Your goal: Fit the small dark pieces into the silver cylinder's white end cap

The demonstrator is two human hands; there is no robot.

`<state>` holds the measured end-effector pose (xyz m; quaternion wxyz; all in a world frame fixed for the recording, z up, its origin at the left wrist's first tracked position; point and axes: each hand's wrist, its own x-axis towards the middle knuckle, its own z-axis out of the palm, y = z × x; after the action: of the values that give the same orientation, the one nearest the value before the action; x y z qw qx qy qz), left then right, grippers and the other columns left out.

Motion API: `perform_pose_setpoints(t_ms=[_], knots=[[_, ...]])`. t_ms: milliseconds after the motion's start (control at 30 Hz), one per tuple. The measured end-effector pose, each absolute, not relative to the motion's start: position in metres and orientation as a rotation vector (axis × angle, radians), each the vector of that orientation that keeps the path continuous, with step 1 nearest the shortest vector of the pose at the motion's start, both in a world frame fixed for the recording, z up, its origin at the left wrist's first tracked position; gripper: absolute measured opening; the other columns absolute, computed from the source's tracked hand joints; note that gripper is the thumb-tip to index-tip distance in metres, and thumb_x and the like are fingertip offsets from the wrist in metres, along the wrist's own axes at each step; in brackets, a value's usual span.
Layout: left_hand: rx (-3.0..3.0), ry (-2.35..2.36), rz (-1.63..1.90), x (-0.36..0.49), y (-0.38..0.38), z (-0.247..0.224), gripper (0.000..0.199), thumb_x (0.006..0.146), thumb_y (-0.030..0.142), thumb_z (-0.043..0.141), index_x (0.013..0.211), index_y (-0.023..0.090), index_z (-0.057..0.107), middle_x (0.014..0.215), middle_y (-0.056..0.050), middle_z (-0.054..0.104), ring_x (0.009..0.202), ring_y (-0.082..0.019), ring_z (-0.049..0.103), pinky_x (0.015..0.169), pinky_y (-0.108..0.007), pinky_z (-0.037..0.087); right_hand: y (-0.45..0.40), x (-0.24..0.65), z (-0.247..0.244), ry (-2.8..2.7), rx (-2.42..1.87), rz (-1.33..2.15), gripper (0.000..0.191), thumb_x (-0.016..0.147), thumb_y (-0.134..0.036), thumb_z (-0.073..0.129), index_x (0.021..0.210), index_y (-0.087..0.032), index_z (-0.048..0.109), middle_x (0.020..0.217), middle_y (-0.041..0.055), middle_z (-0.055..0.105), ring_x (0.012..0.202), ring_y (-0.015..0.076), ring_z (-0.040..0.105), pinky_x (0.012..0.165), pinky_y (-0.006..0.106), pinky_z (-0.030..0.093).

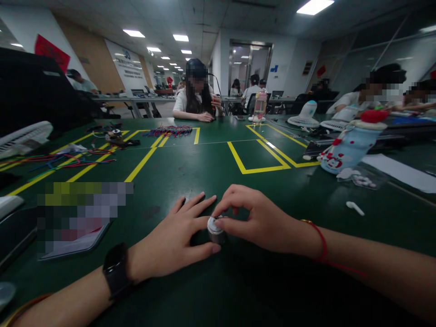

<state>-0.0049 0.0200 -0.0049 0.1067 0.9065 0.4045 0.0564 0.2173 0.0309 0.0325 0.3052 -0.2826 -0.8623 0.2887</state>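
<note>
Small silvery metal cylinder [216, 230] upright on dark green tabletop [190, 295]; right hand [250, 218], red cord at wrist, pinches at its top; left hand [180, 231], black-banded watch [116, 269] on wrist, spread open on cylinder's left, thumb at its base; white earbud [355, 208] beyond cylinder, well to its right.

Black square-faced watch [116, 271] on the left wrist; thin red string bracelet [322, 243] on the right.
</note>
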Motion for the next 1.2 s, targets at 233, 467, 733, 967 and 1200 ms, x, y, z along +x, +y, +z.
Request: perform_pose_setpoints(t_ms=[233,467,733,967,1200], knots=[[2.658,1.188,0.168,-0.006,0.021,-0.006,0.050,0.089,0.057,0.053,0.137,0.045,0.043,0.158,0.004,0.015,0.144,-0.037,0.012,0.109,-0.069,0.011,0.055,0.237,0.023,-2.095,-0.883,0.774,0.019,0.085,-0.035,0.062,0.086,-0.017,0.069,0.090,0.0038,0.062,0.078,0.0133,0.056,0.068,0.027,0.044],[2.642,1.199,0.154,-0.005,0.023,-0.004,0.052,0.090,0.058,0.052,0.139,0.047,0.039,0.158,0.005,0.015,0.144,-0.038,0.013,0.109,-0.069,0.010,0.110,0.271,-0.011,-1.652,-1.172,0.972,0.029,0.082,-0.041,0.061,0.086,-0.013,0.067,0.073,0.0020,0.061,0.063,0.0118,0.051,0.060,0.027,0.041],[2.639,1.211,0.139,-0.003,0.023,-0.004,0.052,0.090,0.059,0.051,0.139,0.049,0.038,0.158,0.006,0.015,0.144,-0.037,0.013,0.109,-0.069,0.012,0.105,0.269,-0.010,-1.749,-1.159,1.014,0.028,0.080,-0.040,0.063,0.083,-0.013,0.069,0.072,0.0017,0.061,0.064,0.0115,0.051,0.063,0.027,0.041],[2.645,1.197,0.152,-0.003,0.021,-0.002,0.051,0.091,0.057,0.051,0.139,0.047,0.039,0.158,0.004,0.016,0.144,-0.037,0.013,0.109,-0.069,0.011,0.102,0.268,-0.009,-1.953,-1.186,0.926,0.027,0.083,-0.037,0.060,0.088,-0.012,0.070,0.075,0.0027,0.063,0.067,0.0130,0.053,0.064,0.028,0.041],[2.648,1.184,0.161,-0.005,0.021,-0.004,0.045,0.090,0.054,0.054,0.133,0.042,0.050,0.159,0.003,0.016,0.144,-0.037,0.012,0.110,-0.068,0.011,0.059,0.238,0.010,-2.208,-0.792,0.935,0.031,0.081,-0.037,0.069,0.107,-0.020,0.067,0.099,0.0039,0.061,0.081,0.0129,0.057,0.071,0.027,0.046]])
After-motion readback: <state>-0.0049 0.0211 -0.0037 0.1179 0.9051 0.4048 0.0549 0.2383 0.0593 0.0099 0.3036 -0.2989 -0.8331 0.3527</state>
